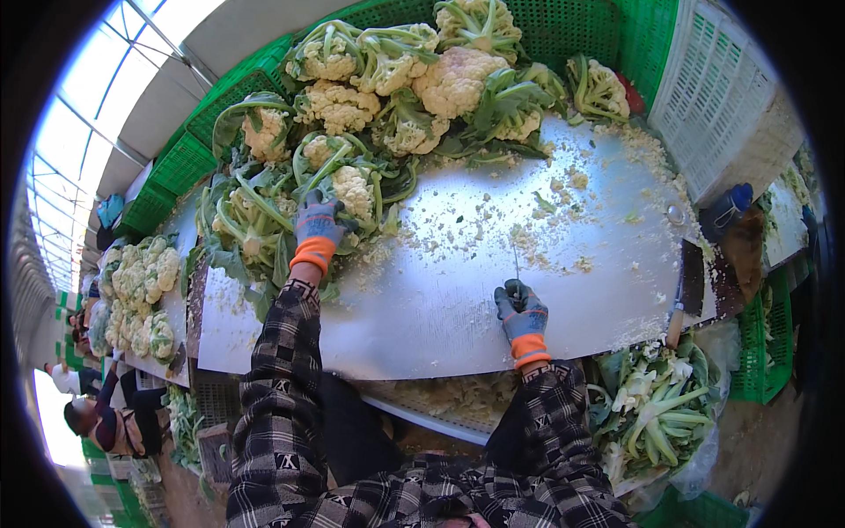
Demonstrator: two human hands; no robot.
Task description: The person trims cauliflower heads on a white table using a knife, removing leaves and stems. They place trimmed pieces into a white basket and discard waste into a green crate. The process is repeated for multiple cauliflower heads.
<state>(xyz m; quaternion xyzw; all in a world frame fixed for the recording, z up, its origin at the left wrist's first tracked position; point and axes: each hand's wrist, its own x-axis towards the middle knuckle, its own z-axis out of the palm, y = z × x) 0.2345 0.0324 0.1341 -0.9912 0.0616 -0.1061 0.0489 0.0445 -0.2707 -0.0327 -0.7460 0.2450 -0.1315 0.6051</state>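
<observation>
My left hand (319, 223), in a grey glove with an orange cuff, touches the leafy lower side of a cauliflower (352, 191) at the front of a heap. Leaves and curds crowd its fingertips, so whether they close on the head is unclear. A thin-bladed knife (517, 263) is held in my right hand (521, 310), gloved the same way. Its narrow blade points away from me, over the metal tabletop (422, 323). Just left of my left hand lies another cauliflower (247, 218), its cut stalk facing me.
Green crates (561, 30) and a white crate (713, 99) border the table. A broad-bladed knife (691, 280) lies at the right edge, near a blue-capped bottle (729, 208). Below are trimmed leaves (660, 409) in a plastic-lined container. A co-worker (115, 422) sits at far left, beside more cauliflowers (142, 270).
</observation>
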